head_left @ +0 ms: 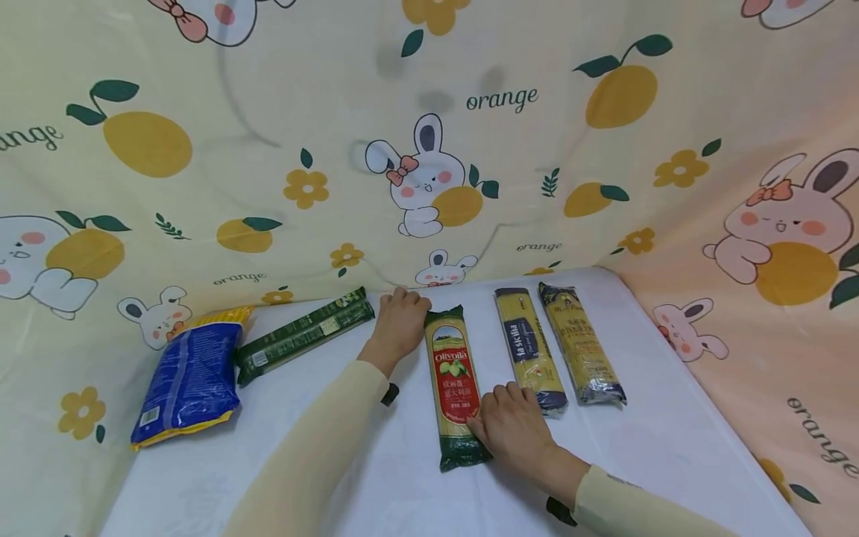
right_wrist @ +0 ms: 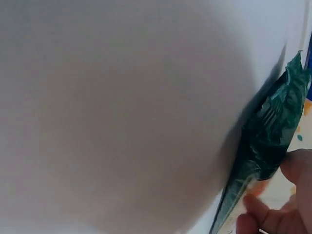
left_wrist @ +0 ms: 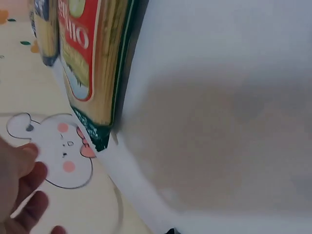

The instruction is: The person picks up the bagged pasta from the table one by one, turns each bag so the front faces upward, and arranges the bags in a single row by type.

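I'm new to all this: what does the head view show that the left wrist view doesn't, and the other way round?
Only the head view shows the right hand, the blue bag and the slim green packet.

Only the left wrist view clearly shows the dark green strip along one long side of the red-labelled packet; it adds no separate thing.

Both show the left hand, the red-labelled packet, the white tabletop and the rabbit-print cloth.

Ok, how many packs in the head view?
5, left to right: blue bag, dark green pack, red-labelled pack in the middle, navy-labelled pack, gold pack at far right. Any behind them wouldn't show.
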Action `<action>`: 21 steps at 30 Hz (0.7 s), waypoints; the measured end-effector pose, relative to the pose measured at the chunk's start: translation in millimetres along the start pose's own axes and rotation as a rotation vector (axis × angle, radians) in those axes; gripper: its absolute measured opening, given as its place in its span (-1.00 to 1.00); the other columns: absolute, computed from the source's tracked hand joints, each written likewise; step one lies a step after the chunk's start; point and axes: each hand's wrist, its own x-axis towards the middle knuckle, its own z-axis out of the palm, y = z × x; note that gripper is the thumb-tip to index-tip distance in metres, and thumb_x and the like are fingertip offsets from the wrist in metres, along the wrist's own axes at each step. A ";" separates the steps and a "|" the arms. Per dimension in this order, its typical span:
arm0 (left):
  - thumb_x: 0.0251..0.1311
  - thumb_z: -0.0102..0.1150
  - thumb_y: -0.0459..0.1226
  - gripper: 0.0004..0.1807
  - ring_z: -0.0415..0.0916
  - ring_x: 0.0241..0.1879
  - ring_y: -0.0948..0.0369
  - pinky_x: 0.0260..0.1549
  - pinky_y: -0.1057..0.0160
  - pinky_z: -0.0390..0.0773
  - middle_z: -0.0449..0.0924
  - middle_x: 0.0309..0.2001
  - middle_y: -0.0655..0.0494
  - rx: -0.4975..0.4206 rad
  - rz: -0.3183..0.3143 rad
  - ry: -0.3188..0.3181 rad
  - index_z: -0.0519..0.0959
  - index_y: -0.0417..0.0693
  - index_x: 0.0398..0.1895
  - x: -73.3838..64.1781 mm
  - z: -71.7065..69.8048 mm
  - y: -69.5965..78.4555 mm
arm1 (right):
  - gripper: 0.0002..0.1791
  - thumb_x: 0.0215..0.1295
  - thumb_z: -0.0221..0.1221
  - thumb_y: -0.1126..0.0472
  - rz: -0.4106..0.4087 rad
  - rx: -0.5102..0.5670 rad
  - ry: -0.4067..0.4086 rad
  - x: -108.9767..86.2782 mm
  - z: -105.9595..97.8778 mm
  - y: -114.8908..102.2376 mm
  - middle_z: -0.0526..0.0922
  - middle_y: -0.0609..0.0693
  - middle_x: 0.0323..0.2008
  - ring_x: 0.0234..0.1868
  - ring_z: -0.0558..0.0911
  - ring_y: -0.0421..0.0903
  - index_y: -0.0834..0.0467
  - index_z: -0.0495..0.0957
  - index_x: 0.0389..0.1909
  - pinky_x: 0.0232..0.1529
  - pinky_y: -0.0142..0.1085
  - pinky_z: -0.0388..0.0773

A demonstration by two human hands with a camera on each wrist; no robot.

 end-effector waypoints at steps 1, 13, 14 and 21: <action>0.53 0.11 -0.31 -0.73 0.48 0.19 -0.02 0.14 -0.13 0.48 0.69 0.14 0.03 0.002 0.007 -0.021 0.69 0.02 0.16 -4.2 0.8 1.5 | -0.55 0.43 0.29 -0.16 0.002 -0.003 0.007 -0.5 0.8 0.3 0.52 0.04 -0.38 -0.25 0.47 0.05 0.18 0.55 -0.31 -0.14 -0.03 0.43; 0.59 0.03 0.09 -0.27 0.29 0.56 -0.03 0.48 -0.04 0.37 0.32 0.57 -0.11 -0.186 0.184 -0.316 0.29 -0.17 0.60 -92.4 13.8 32.9 | -0.27 0.61 0.05 -0.17 -0.093 0.123 -0.244 -11.9 6.2 -9.1 0.34 0.13 0.58 0.60 0.31 0.15 0.23 0.32 0.57 0.54 0.23 0.21; 0.59 0.00 0.11 -0.24 0.23 0.59 -0.02 0.51 -0.02 0.32 0.26 0.60 -0.10 -0.192 0.186 -0.336 0.24 -0.16 0.63 -99.4 14.8 33.2 | -0.27 0.62 0.04 -0.17 -0.094 0.115 -0.250 -11.5 6.5 -9.5 0.33 0.12 0.59 0.61 0.30 0.14 0.23 0.32 0.57 0.55 0.23 0.20; 0.51 -0.22 0.37 -0.01 -0.09 0.70 0.03 0.61 -0.08 0.10 -0.03 0.71 -0.04 -0.203 0.195 -0.410 0.05 -0.13 0.71 -127.3 17.7 37.0 | -0.27 0.63 0.02 -0.18 -0.114 0.096 -0.251 -10.2 8.4 -7.5 0.33 0.14 0.59 0.62 0.28 0.14 0.25 0.33 0.56 0.58 0.23 0.14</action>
